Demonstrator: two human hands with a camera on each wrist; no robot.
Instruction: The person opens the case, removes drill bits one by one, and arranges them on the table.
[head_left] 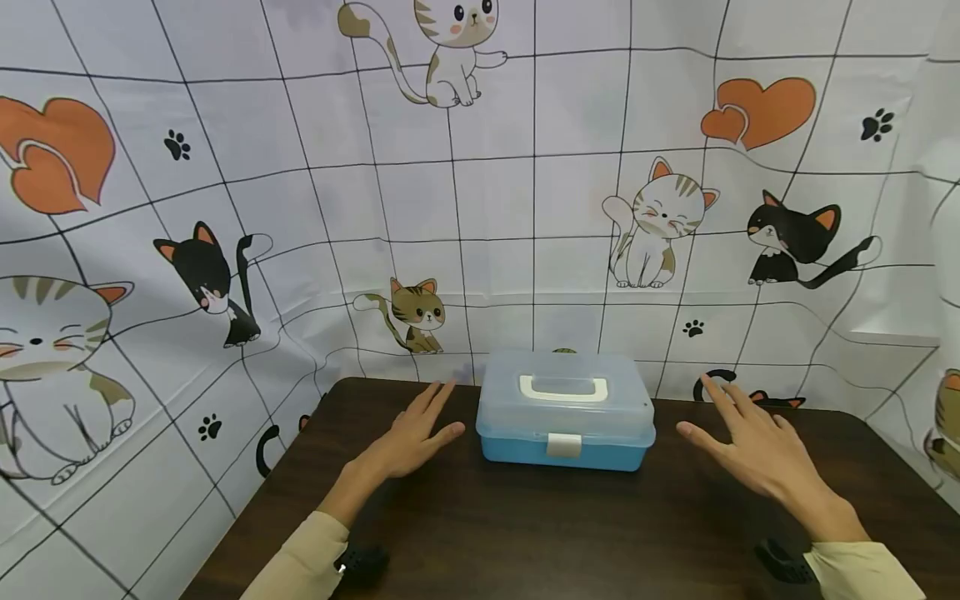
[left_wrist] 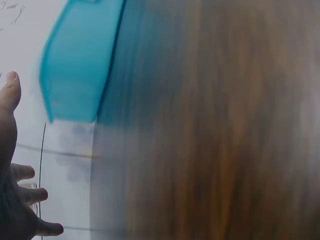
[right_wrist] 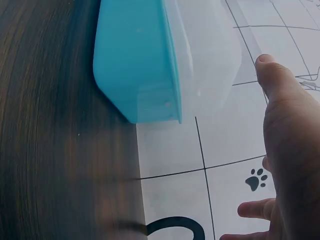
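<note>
A plastic storage box [head_left: 517,448] with a blue base, a frosted see-through lid and a white handle stands at the table's far edge in the head view. Its lid is down, and a white latch [head_left: 564,445] sits at the front. To the left of the box hovers my left hand [head_left: 408,437], fingers spread, apart from it. On the other side my right hand [head_left: 761,446] is held out with fingers extended, also touching nothing. Both wrist views show the blue base beside each hand; what the box contains cannot be made out.
The box stands on a dark brown wooden table [head_left: 555,533]. Behind and beside it hangs a white sheet [head_left: 495,208] with black grid lines, cartoon cats, hearts and paw prints. Dark wrist straps show near both sleeves.
</note>
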